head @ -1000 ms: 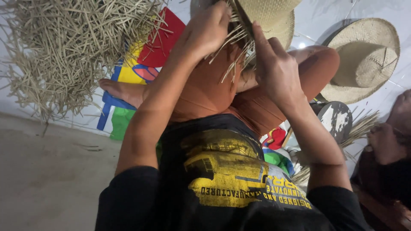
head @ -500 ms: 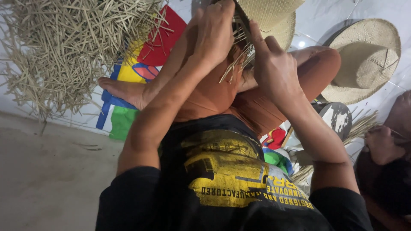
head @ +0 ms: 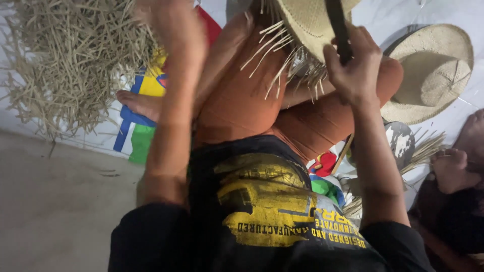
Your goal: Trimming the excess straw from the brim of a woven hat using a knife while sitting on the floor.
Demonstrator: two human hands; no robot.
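Since the earlier frame my left hand [head: 174,30] swings clear, blurred, grip untellable, while my right hand [head: 353,65] clenches the half-woven straw hat [head: 302,22] over my knees, loose strands [head: 275,60] remaining unwoven.

A floor-level hat-weaving workplace: heaped straw strips [head: 70,60], finished woven hats [head: 428,70] on white tiles.

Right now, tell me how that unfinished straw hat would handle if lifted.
The hat probably feels light, being thin woven straw. Its loose strand ends splay out, so the fringe likely flops and could snag. The right hand alone props it up.
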